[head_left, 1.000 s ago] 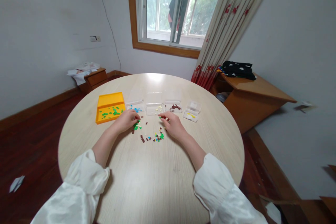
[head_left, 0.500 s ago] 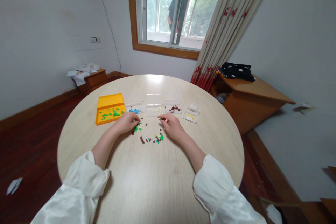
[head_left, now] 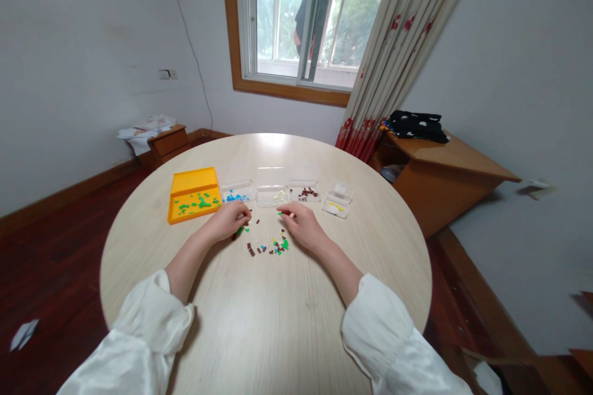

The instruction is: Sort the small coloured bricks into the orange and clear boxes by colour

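Note:
My left hand (head_left: 231, 220) is closed in a pinch over the table, beside small brown and green toy bricks; whatever its fingertips hold is too small to name. Just under it lie green bricks (head_left: 240, 231), partly covered by the hand. Between the thumb and index finger of my right hand (head_left: 303, 223) shows a small green brick (head_left: 280, 213). Nearer to me, a loose cluster of green, brown, blue and yellow bricks (head_left: 284, 245) lies on the tabletop. Larger brown bricks (head_left: 251, 249) are at its left.
Beyond my hands stand an open yellow case (head_left: 192, 218) with green pieces, and clear boxes with blue pieces (head_left: 237, 196), cream pieces (head_left: 279, 196), brown pieces (head_left: 308, 192) and yellow pieces (head_left: 336, 206). They rest on a round wooden table (head_left: 259, 321).
My left hand has shifted slightly right, now covering more of the bricks beneath it. The right hand stays nearly in place, its fingertips a little lower. The view has tilted slightly.

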The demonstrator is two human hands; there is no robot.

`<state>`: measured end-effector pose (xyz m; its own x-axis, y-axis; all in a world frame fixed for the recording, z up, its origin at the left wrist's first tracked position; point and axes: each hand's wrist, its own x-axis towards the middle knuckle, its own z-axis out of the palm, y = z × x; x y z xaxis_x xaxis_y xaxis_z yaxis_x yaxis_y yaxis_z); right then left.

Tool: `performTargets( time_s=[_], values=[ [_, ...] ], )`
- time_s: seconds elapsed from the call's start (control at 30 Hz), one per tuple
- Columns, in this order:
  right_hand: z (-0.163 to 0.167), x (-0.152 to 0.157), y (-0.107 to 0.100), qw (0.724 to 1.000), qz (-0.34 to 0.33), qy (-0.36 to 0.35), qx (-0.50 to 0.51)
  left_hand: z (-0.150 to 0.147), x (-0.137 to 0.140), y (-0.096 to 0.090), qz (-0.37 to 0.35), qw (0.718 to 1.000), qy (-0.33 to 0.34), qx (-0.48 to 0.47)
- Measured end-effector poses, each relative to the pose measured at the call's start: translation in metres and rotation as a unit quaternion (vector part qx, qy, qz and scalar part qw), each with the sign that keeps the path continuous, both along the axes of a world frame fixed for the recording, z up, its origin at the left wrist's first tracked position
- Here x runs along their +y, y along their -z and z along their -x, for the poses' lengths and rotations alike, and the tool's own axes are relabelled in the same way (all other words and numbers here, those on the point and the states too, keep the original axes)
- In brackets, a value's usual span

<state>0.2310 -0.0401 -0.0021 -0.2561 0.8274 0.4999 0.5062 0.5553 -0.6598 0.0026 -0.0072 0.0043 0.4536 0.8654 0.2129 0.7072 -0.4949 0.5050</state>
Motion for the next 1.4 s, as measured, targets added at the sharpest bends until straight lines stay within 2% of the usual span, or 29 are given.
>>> performTargets(
  time_s=[0.2,0.4,0.7,1.1,1.4],
  values=[
    [0.001,-0.001,-0.002,1.000,0.008,-0.001,0.001,-0.007,-0.007,-0.006,-0.012,0.994,-0.050,-0.100],
    [0.002,-0.002,-0.003,0.999,0.033,0.002,0.009,-0.023,-0.016,-0.011,0.016,0.988,-0.026,-0.149],
    [0.004,-0.006,-0.007,0.997,0.063,-0.012,0.032,-0.033,-0.020,-0.008,0.026,0.985,-0.009,-0.171],
    [0.005,-0.006,-0.006,0.997,0.057,-0.026,0.039,-0.035,-0.023,-0.010,0.030,0.983,0.005,-0.180],
    [0.007,-0.008,-0.007,0.995,0.076,-0.036,0.047,-0.038,-0.024,-0.004,0.043,0.978,0.022,-0.201]
  ],
)
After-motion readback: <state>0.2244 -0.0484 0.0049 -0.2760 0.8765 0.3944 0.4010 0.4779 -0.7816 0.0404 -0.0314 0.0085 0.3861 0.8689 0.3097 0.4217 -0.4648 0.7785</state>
